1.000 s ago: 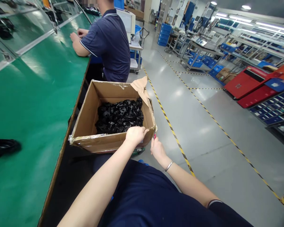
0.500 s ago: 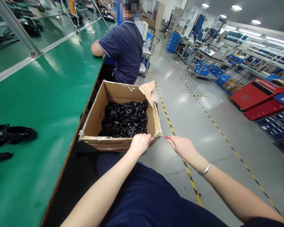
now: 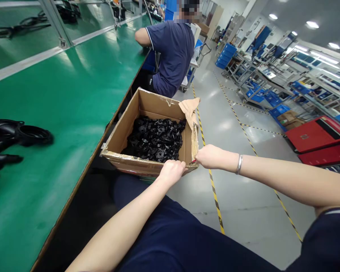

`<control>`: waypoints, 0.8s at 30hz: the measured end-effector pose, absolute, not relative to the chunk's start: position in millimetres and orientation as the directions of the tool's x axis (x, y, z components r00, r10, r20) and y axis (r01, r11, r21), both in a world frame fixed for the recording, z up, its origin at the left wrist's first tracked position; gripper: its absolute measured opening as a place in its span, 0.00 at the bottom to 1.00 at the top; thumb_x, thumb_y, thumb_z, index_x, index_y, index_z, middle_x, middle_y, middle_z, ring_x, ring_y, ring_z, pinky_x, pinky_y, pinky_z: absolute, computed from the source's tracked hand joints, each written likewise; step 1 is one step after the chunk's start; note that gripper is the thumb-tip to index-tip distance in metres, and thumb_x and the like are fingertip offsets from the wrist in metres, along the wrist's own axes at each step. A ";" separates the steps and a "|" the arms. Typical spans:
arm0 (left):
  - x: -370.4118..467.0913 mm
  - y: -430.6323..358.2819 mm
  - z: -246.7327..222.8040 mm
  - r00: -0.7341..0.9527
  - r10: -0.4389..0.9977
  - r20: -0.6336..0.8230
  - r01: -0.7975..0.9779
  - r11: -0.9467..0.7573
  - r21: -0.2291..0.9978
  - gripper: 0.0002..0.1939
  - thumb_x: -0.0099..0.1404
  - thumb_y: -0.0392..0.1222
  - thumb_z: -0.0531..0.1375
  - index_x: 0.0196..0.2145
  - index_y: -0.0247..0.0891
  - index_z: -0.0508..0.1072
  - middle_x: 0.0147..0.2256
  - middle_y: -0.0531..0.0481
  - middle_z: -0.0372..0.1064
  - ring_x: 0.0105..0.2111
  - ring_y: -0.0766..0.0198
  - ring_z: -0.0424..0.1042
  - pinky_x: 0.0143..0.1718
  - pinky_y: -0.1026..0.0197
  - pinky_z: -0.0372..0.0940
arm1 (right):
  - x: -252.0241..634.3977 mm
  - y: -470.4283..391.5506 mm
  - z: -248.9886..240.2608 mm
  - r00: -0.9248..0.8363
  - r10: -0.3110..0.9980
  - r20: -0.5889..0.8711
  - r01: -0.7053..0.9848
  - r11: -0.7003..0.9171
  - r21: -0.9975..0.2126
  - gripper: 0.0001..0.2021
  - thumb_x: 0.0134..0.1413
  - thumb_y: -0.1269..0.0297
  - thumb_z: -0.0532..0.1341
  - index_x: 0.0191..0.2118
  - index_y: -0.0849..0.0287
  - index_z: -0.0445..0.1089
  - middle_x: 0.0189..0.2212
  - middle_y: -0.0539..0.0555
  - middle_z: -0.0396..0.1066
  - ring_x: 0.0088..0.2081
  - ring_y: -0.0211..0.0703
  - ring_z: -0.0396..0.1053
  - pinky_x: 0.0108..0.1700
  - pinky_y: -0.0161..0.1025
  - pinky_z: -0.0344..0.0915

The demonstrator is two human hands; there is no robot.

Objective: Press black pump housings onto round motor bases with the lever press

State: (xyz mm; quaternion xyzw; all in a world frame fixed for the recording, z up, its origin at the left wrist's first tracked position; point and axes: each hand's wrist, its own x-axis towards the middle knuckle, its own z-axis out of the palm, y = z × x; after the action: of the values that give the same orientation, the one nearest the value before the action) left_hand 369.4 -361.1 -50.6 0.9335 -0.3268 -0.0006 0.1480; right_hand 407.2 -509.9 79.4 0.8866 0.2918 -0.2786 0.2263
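Observation:
An open cardboard box stands beside the green bench, with a heap of black plastic parts inside. My left hand is closed on the box's near rim, close to its right corner. At that same corner, my right hand is wrapped round a small red-handled tool, mostly hidden by the fingers. Torn cardboard hangs over the far right corner of the box.
Black moulded parts lie on the green bench at the left. A seated person is just beyond the box. Red cabinets and carts with blue bins stand at the right.
My right hand has moved in to the box corner, and the red tool now reaches the cardboard. My left hand keeps its hold on the rim. The whole view has shifted.

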 end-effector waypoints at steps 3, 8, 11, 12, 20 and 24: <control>370.3 -360.9 -50.8 0.781 -0.618 0.095 -0.616 -0.734 0.285 0.17 0.71 0.47 0.51 0.35 0.31 0.72 0.29 0.39 0.73 0.31 0.52 0.75 0.31 0.58 0.60 | 401.9 -515.2 81.3 0.641 0.404 -0.653 0.676 -0.701 0.229 0.13 0.52 0.75 0.51 0.33 0.68 0.73 0.27 0.58 0.70 0.31 0.29 0.66 0.38 0.26 0.56; 370.0 -361.4 -48.5 0.774 -0.626 0.095 -0.623 -0.726 0.292 0.17 0.71 0.46 0.52 0.35 0.31 0.73 0.28 0.39 0.73 0.30 0.53 0.75 0.31 0.58 0.61 | 399.6 -522.7 90.0 0.633 0.383 -0.673 0.682 -0.686 0.251 0.14 0.52 0.77 0.49 0.34 0.67 0.72 0.29 0.58 0.70 0.29 0.28 0.65 0.35 0.26 0.52; 371.2 -362.2 -46.7 0.774 -0.625 0.097 -0.623 -0.725 0.293 0.17 0.72 0.46 0.51 0.35 0.31 0.73 0.28 0.39 0.73 0.30 0.53 0.75 0.30 0.58 0.61 | 398.3 -520.1 89.6 0.627 0.387 -0.676 0.688 -0.682 0.248 0.14 0.52 0.77 0.49 0.34 0.67 0.72 0.30 0.58 0.70 0.29 0.28 0.64 0.34 0.26 0.50; 371.7 -362.3 -46.6 0.773 -0.627 0.099 -0.624 -0.723 0.295 0.17 0.72 0.46 0.51 0.35 0.31 0.72 0.28 0.39 0.73 0.30 0.53 0.75 0.30 0.58 0.61 | 397.1 -519.8 89.0 0.627 0.387 -0.676 0.688 -0.682 0.247 0.14 0.52 0.77 0.49 0.34 0.67 0.72 0.30 0.58 0.70 0.29 0.28 0.64 0.34 0.26 0.49; 343.4 -355.0 -51.7 0.728 -0.672 0.136 -0.677 -0.675 0.294 0.07 0.67 0.32 0.53 0.34 0.32 0.71 0.28 0.41 0.71 0.31 0.54 0.74 0.31 0.57 0.61 | 389.6 -546.1 106.9 0.702 0.315 -0.639 0.621 -0.710 0.332 0.12 0.56 0.75 0.49 0.31 0.68 0.70 0.25 0.56 0.68 0.20 0.24 0.54 0.30 0.27 0.41; 331.1 -351.0 -42.3 0.744 -0.651 0.153 -0.666 -0.700 0.259 0.06 0.67 0.32 0.54 0.34 0.34 0.70 0.30 0.42 0.71 0.33 0.55 0.73 0.32 0.56 0.61 | 412.5 -533.7 123.2 0.756 0.429 -0.494 0.616 -0.720 0.318 0.24 0.63 0.49 0.44 0.33 0.64 0.67 0.23 0.54 0.66 0.18 0.24 0.49 0.27 0.28 0.36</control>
State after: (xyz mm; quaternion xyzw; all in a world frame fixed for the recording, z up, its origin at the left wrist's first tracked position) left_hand 331.1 -351.0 -42.3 0.9216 -0.3571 0.0251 0.1500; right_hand 412.5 -533.7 123.2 0.9063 0.2883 -0.1970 0.2382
